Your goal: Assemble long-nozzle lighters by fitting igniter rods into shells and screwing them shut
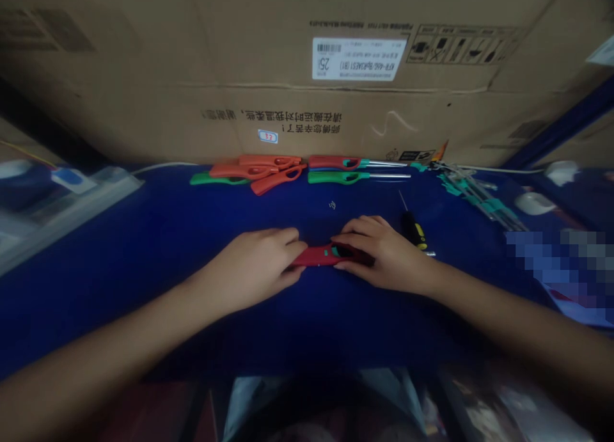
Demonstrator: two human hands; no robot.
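Observation:
A red utility lighter [316, 256] with a green trigger lies crosswise between my two hands, just above or on the blue tabletop. My left hand [268, 263] pinches the end of its handle. Fingers of my right hand [378, 250] close around the trigger end, hiding much of it. Past that hand a short bit of metal tube [429, 254] shows, apparently the lighter's nozzle. Just beyond my right hand lies a black and yellow screwdriver [413, 229], its shaft pointing away from me. Tiny metal pieces [332, 205] rest on the table ahead of my hands.
Orange lighter shells [261, 170] lie piled along the back, beside a green lighter [336, 177] with a metal tube. Several metal tubes with green parts [480, 196] are heaped at back right. A cardboard wall [268, 58] closes off the rear. A clear plastic container [86, 205] stands left.

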